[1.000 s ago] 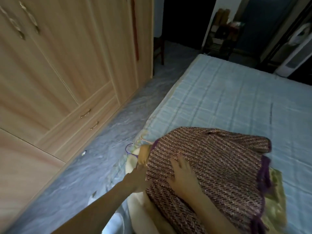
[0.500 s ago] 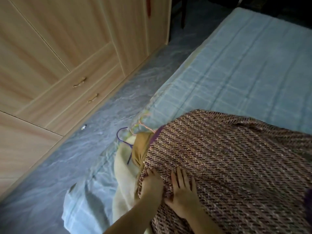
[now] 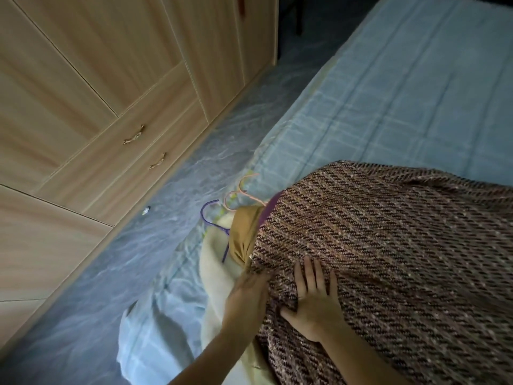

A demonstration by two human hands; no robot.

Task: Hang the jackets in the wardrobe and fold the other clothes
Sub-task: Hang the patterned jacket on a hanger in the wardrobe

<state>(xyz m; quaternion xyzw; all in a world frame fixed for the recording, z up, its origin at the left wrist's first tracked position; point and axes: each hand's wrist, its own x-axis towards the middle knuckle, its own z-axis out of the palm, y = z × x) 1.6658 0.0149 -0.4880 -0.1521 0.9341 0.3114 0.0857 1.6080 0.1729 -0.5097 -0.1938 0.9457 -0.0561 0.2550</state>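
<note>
Since the earlier frame: left hand [image 3: 248, 293] shifted to the tweed jacket [image 3: 388, 259] edge, fingers hidden, grasp cannot be told. Right hand [image 3: 313, 298]: flat, fingers spread, pressing jacket, lower centre. Purple hanger [image 3: 208, 215], pink hanger [image 3: 244, 194]: centre, bed [image 3: 402, 93] edge. Wardrobe [image 3: 97, 93]: upper left.

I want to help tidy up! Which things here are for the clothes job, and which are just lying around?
For the job: tweed jacket, mustard garment, cream garment, purple hanger, pink hanger, wardrobe, left hand, right hand.

Just lying about: small scrap on floor, bed.
</note>
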